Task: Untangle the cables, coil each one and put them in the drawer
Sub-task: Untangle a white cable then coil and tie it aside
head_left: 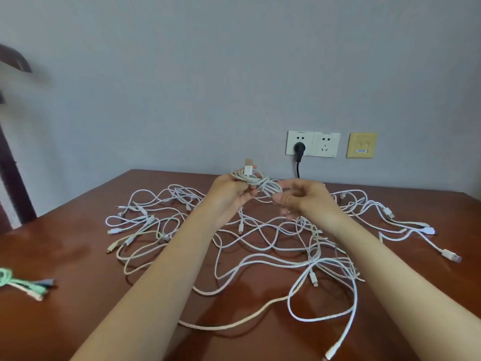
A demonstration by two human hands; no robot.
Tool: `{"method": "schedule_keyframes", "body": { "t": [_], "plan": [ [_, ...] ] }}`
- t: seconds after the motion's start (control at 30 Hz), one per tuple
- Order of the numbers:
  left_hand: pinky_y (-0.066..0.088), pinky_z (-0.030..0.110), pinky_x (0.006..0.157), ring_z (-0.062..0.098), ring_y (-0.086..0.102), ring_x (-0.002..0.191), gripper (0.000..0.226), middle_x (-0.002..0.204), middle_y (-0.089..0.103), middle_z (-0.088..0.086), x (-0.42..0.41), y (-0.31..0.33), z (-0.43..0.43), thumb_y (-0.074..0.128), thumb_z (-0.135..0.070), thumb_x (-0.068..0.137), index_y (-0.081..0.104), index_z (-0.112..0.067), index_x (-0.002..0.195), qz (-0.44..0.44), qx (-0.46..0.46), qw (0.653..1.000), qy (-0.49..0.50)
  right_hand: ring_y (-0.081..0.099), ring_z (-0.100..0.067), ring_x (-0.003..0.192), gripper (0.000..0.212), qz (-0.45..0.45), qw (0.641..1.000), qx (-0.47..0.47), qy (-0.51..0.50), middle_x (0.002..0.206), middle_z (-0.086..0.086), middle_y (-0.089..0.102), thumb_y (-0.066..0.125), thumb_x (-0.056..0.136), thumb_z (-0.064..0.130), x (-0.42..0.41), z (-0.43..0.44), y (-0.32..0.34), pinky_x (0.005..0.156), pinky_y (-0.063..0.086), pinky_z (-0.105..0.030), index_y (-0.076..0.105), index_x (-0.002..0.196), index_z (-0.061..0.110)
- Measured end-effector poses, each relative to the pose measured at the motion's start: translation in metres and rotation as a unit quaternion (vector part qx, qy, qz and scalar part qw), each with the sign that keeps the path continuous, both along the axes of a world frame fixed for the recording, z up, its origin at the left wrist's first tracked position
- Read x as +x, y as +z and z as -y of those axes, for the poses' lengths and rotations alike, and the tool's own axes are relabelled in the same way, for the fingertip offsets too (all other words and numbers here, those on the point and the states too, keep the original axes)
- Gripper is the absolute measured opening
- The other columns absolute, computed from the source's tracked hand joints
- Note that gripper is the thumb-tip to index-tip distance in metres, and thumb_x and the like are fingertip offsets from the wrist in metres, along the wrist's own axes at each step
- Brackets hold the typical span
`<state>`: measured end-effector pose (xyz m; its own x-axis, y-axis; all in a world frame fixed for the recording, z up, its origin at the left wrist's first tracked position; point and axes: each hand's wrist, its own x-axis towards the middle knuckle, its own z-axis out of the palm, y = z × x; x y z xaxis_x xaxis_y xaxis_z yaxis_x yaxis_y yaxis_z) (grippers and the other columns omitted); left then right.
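Note:
A tangle of several white cables [260, 246] spreads across the brown wooden table [78, 256]. Above it I hold a small coil of white cable [263, 185] between both hands. My left hand [229, 191] grips the coil's left side, and a USB plug [248, 168] sticks up from that grip. My right hand [302, 198] pinches the coil's right end with curled fingers. No drawer is in view.
A green and white bundled cable [18, 282] lies at the table's left edge. On the wall behind are two white sockets [312, 143], one with a black plug [299, 149], and a yellow plate [361, 145]. Dark wooden furniture [13, 178] stands at the left.

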<state>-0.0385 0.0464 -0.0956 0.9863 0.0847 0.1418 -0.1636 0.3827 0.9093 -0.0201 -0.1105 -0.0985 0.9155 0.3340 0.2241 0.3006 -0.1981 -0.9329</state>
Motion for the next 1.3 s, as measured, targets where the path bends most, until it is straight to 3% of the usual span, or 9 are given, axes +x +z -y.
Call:
{"method": "schedule_keyframes", "body": {
  "t": [0.2, 0.43, 0.57, 0.7, 0.87, 1.0, 1.1, 1.2, 1.3],
  "plan": [
    [0.054, 0.027, 0.074, 0.019, 0.059, 0.082, 0.045, 0.108, 0.059, 0.015, -0.012, 0.014, -0.06, 0.029, 0.016, 0.09, 0.044, -0.002, 0.128, -0.06, 0.046, 0.997, 0.022, 0.054, -0.002, 0.039, 0.018, 0.011, 1.0, -0.01, -0.018, 0.067, -0.003, 0.06, 0.069, 0.08, 0.002, 0.002, -0.042, 0.013, 0.047, 0.051, -0.016, 0.06, 0.093, 0.009],
    [0.054, 0.015, 0.066, 0.013, 0.061, 0.079, 0.008, 0.09, 0.062, 0.006, -0.03, 0.03, -0.127, 0.053, -0.003, 0.091, 0.059, -0.006, 0.096, -0.079, 0.227, 0.968, 0.077, 0.055, -0.008, 0.04, 0.015, 0.08, 0.995, -0.056, -0.034, 0.063, -0.008, 0.063, 0.074, 0.075, 0.01, 0.002, -0.116, 0.02, 0.057, 0.052, -0.024, 0.063, 0.083, 0.015],
    [0.052, 0.012, 0.066, 0.013, 0.059, 0.084, 0.019, 0.097, 0.06, 0.005, -0.041, 0.026, -0.171, 0.061, -0.009, 0.088, 0.058, -0.009, 0.107, -0.072, 0.357, 0.923, 0.12, 0.054, -0.006, 0.044, 0.031, 0.08, 0.996, -0.036, -0.035, 0.062, -0.003, 0.06, 0.075, 0.073, 0.01, -0.005, -0.164, 0.01, 0.067, 0.05, -0.034, 0.046, 0.068, 0.021],
    [0.046, 0.012, 0.061, 0.011, 0.055, 0.077, 0.006, 0.081, 0.057, -0.004, -0.057, 0.018, -0.216, 0.064, -0.009, 0.086, 0.061, -0.013, 0.09, -0.087, 0.441, 0.874, 0.185, 0.054, -0.003, 0.037, 0.024, 0.035, 0.998, -0.053, 0.026, 0.061, -0.001, 0.058, 0.066, 0.078, 0.004, -0.015, -0.204, -0.008, 0.05, 0.049, -0.015, 0.051, 0.066, 0.018],
    [0.04, 0.017, 0.059, 0.011, 0.048, 0.063, 0.012, 0.086, 0.057, 0.01, -0.079, 0.006, -0.266, 0.065, -0.009, 0.086, 0.062, -0.005, 0.097, -0.134, 0.5, 0.82, 0.244, 0.065, -0.027, 0.076, 0.026, 0.027, 0.993, -0.079, 0.088, 0.067, 0.002, 0.058, 0.058, 0.079, -0.003, -0.027, -0.255, -0.026, 0.085, 0.053, -0.041, 0.055, 0.065, 0.018],
    [0.038, 0.017, 0.053, 0.016, 0.049, 0.068, 0.009, 0.086, 0.055, 0.01, -0.093, -0.003, -0.287, 0.058, -0.011, 0.091, 0.058, -0.012, 0.1, -0.169, 0.506, 0.794, 0.29, 0.066, -0.034, 0.087, 0.023, 0.01, 0.988, -0.089, 0.129, 0.08, -0.009, 0.061, 0.057, 0.078, -0.007, -0.039, -0.292, -0.038, 0.083, 0.054, -0.044, 0.058, 0.071, 0.015],
    [0.037, 0.023, 0.058, 0.018, 0.046, 0.071, 0.012, 0.075, 0.052, 0.004, -0.1, -0.013, -0.301, 0.054, -0.019, 0.095, 0.062, -0.012, 0.1, -0.213, 0.511, 0.784, 0.28, 0.064, -0.034, 0.093, 0.03, -0.008, 0.988, -0.08, 0.13, 0.088, -0.011, 0.06, 0.053, 0.077, -0.007, -0.051, -0.316, -0.051, 0.086, 0.053, -0.042, 0.054, 0.064, 0.02],
    [0.04, 0.027, 0.069, 0.022, 0.052, 0.084, 0.02, 0.089, 0.059, 0.01, -0.105, -0.024, -0.312, 0.057, -0.022, 0.092, 0.067, -0.006, 0.098, -0.253, 0.533, 0.755, 0.286, 0.062, -0.028, 0.09, 0.03, -0.023, 0.988, -0.076, 0.131, 0.091, -0.012, 0.064, 0.05, 0.079, -0.005, -0.063, -0.336, -0.068, 0.089, 0.05, -0.038, 0.057, 0.065, 0.02],
    [0.044, 0.031, 0.082, 0.029, 0.06, 0.096, 0.024, 0.097, 0.065, 0.016, -0.11, -0.033, -0.321, 0.058, -0.019, 0.091, 0.069, 0.001, 0.098, -0.277, 0.53, 0.736, 0.317, 0.059, -0.026, 0.103, 0.025, -0.013, 0.983, -0.108, 0.148, 0.106, -0.01, 0.066, 0.049, 0.083, -0.003, -0.072, -0.346, -0.077, 0.088, 0.044, -0.027, 0.069, 0.093, 0.01]
  ]
}}
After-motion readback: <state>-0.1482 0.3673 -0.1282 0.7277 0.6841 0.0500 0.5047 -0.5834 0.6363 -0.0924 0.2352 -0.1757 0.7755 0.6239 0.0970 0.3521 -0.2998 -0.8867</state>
